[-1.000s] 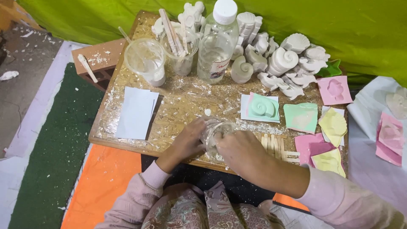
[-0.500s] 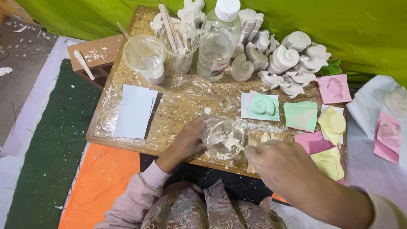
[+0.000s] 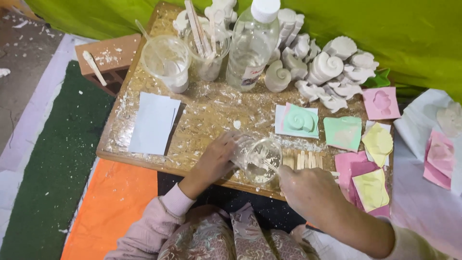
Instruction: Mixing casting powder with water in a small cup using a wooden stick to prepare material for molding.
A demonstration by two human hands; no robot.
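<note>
My left hand (image 3: 215, 158) grips the side of a small clear plastic cup (image 3: 257, 159) smeared with white plaster, tilted toward me on the wooden board (image 3: 207, 115). My right hand (image 3: 308, 190) holds a thin stick (image 3: 270, 167) whose tip reaches into the cup. A row of flat wooden sticks (image 3: 303, 159) lies just right of the cup.
At the back stand a clear bottle (image 3: 250, 48), a large plastic cup (image 3: 167, 60), a cup of sticks (image 3: 204, 45) and a heap of white shell casts (image 3: 327, 67). Coloured moulds (image 3: 344, 132) lie at the right, white paper (image 3: 154, 123) at the left, a brick (image 3: 103, 60) beyond.
My right hand has moved off the cup toward the right and near edge, uncovering it, and now works a stick in it. My left hand keeps its hold.
</note>
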